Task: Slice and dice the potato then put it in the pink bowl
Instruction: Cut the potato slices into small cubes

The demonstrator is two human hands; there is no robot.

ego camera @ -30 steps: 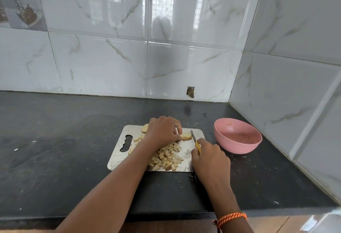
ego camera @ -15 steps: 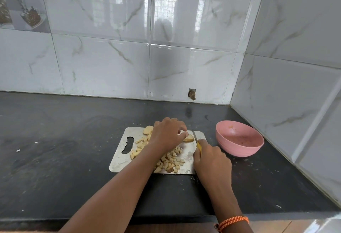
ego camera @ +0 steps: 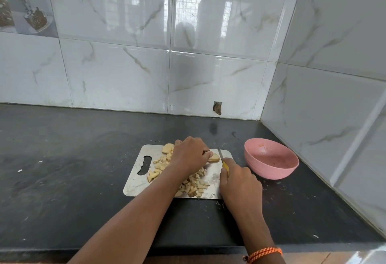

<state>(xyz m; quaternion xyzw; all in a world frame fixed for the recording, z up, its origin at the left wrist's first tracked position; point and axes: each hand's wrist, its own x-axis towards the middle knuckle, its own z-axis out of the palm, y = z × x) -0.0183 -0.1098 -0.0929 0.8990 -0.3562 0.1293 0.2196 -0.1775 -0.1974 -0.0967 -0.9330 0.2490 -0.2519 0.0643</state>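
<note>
A steel cutting board (ego camera: 135, 177) lies on the black counter. Several diced potato cubes (ego camera: 196, 186) are heaped on it, and a larger peeled chunk (ego camera: 167, 148) sits at its far edge. My left hand (ego camera: 191, 154) pinches a potato slice (ego camera: 215, 157) against the board. My right hand (ego camera: 240, 184) grips a yellow-handled knife (ego camera: 221, 157), whose blade stands just right of the slice. The pink bowl (ego camera: 271, 160) stands to the right of the board, with only smears inside.
The black counter (ego camera: 62, 169) stretches to the left and front. Tiled walls close the back and the right side, meeting in a corner behind the bowl. The counter's front edge runs under my forearms.
My left hand has shifted its fingers on the potato slice, and the knife has moved closer to the slice's right side. The view has tilted slightly.
</note>
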